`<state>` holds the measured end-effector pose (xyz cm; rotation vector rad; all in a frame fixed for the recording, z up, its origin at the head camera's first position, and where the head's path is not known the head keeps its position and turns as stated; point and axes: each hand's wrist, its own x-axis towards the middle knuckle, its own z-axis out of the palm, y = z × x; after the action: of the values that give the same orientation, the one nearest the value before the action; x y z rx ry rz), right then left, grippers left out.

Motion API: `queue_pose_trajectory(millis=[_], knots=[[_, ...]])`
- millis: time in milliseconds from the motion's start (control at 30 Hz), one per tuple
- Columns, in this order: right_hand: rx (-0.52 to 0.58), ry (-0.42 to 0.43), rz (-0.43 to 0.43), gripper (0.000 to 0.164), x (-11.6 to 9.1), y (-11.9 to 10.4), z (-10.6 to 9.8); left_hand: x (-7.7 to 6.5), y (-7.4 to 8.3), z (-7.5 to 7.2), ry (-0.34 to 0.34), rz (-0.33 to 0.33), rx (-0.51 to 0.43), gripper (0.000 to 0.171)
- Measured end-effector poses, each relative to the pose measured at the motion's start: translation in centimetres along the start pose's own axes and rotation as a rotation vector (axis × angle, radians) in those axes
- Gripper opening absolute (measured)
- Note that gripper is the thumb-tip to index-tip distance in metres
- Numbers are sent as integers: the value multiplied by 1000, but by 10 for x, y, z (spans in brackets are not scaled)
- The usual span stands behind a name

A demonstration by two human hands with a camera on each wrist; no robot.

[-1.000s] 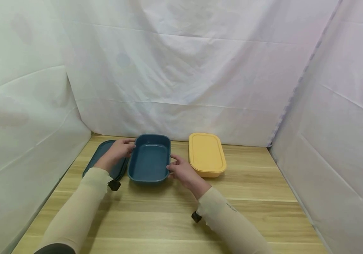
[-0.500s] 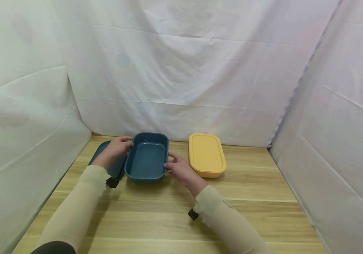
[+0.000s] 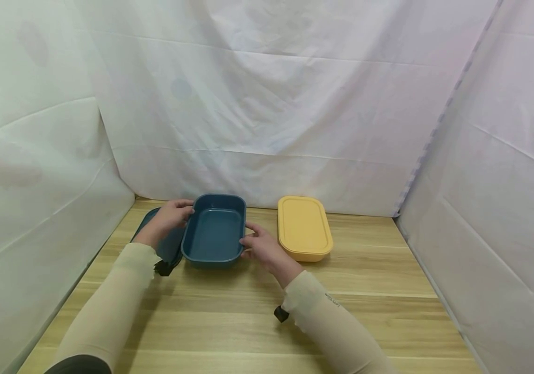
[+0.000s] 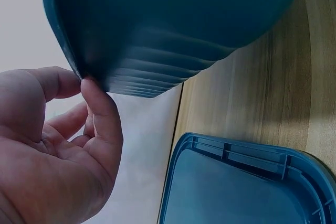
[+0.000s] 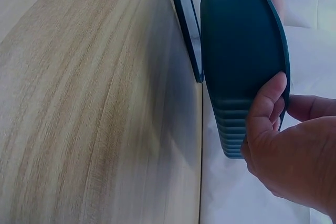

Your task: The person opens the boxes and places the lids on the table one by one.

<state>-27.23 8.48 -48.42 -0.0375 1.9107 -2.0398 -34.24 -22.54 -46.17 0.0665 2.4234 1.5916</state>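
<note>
An open blue food container point(image 3: 214, 236) with nothing in it is held just above the table. My left hand point(image 3: 169, 219) pinches its rim at the left side; in the left wrist view the thumb and a finger meet on the edge. On the opposite side my right hand point(image 3: 268, 251) grips the rim, its thumb and fingers on either side of it in the right wrist view. Below my left hand lies the matching blue lid point(image 4: 231, 187), its ridged underside facing up. My left hand and arm hide part of that lid in the head view.
A yellow container point(image 3: 305, 226) with its yellow lid on stands to the right of my right hand. White cloth point(image 3: 257, 104) hangs behind the wooden table point(image 3: 229, 322) and along both sides.
Both hands have carried the blue container slightly left and away from me, closer to the blue lid. The lid has shifted a little, while the yellow container has stayed put.
</note>
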Motion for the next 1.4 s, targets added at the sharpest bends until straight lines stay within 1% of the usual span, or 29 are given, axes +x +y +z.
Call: queue_pose_trajectory(millis=[267,533,800,1067,1233,1400], knots=[[10,6,-14,68,3,2,1,1,0,-1,-5,7,-3,56],[18,-1,-24,69,8,3,4,2,-1,-4,19,-8,1,55],[13,-7,-34,68,10,4,8,1,0,-7,29,-16,3,53],[12,-19,-44,70,15,5,12,5,-6,-10,34,-8,9,52],[14,-28,-38,70,15,7,15,3,-8,-11,39,-9,31,53],[11,-33,-29,70,18,10,16,2,-11,-11,44,-15,30,52]])
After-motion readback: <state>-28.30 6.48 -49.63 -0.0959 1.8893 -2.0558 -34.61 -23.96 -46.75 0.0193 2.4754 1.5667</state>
